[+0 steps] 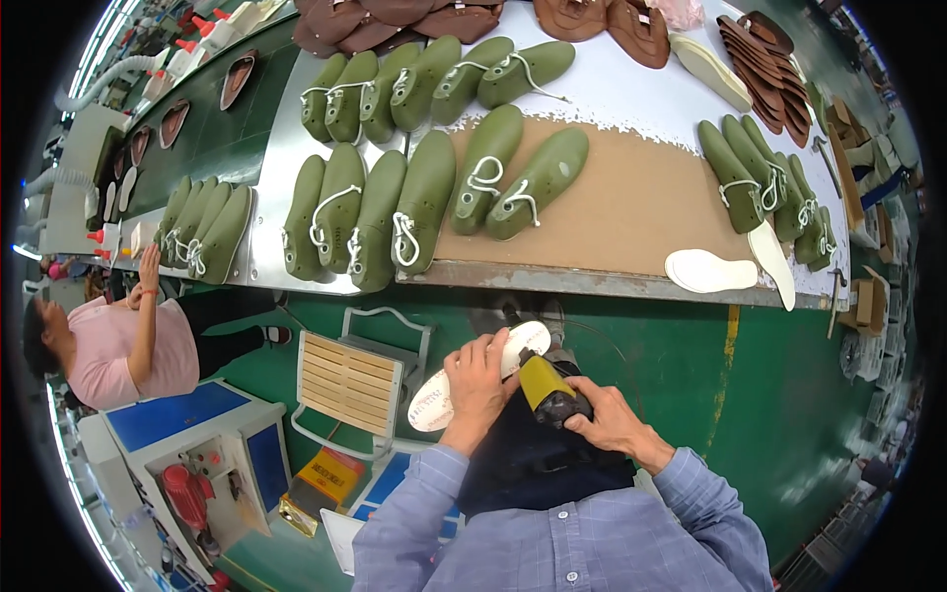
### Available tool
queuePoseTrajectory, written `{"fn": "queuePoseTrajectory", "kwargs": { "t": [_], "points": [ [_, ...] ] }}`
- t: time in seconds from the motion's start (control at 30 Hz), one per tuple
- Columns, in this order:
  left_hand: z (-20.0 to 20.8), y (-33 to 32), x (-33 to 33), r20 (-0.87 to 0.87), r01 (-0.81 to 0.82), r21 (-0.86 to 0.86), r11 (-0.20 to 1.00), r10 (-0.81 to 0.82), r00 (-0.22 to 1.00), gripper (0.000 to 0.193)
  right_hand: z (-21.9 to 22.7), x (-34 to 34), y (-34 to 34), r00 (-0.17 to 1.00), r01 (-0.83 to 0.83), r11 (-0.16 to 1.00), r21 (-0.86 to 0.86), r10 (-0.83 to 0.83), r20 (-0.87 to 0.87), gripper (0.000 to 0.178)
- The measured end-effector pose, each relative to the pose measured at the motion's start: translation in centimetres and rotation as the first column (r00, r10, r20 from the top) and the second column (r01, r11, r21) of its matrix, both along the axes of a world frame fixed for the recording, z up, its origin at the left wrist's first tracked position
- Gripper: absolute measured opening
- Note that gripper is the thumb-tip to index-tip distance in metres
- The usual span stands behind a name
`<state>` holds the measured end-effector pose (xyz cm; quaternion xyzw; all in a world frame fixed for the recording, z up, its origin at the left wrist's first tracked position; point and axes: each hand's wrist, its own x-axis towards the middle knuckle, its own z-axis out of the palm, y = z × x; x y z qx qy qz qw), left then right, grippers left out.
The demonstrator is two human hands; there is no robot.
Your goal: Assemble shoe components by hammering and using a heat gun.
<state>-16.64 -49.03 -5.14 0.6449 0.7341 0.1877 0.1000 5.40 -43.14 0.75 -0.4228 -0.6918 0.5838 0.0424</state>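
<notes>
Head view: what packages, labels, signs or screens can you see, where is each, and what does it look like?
Insole: in the left hand, white oval with a small reddish printed mark at its end.
Yellow box: on the floor by the slatted chair, flat, yellow with a dark label.
Screens or signs: none visible.

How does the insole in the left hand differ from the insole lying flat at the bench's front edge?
The held insole is gripped in the left hand, tilted, with printing on it. The bench insole lies flat, untouched and plain. The right hand holds a yellow tool against the held one. Both are white and foot-shaped.
</notes>
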Motion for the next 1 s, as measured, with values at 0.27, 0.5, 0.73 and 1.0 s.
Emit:
{"fn": "queuePoseTrajectory", "kwargs": {
  "t": [0.27,0.5,0.73,1.0],
  "points": [
    [0.3,-4.9,-3.5,-0.145,0.012,-0.049,0.999,-0.019,0.989,0.079,0.8,-3.9,-0.8,0.96,-0.279,0.96,-0.015,0.28,0.015,0.066],
    [-0.8,-12.7,-6.9,0.25,-0.104,0.108,0.989,0.074,0.965,0.084,0.1,-7.1,-3.3,0.906,-0.417,0.908,0.049,0.419,-0.061,0.088],
    [-2.2,-13.5,-6.6,0.439,-0.159,0.2,0.967,0.057,0.897,0.088,0.8,-7.9,-4.5,0.901,-0.431,0.902,0.03,0.432,-0.025,0.066],
    [-2.3,-13.5,-7.0,0.442,-0.164,0.178,0.97,0.07,0.894,0.09,0.9,-7.6,-4.4,0.908,-0.42,0.905,0.065,0.419,0.024,0.067]
  ]
}}
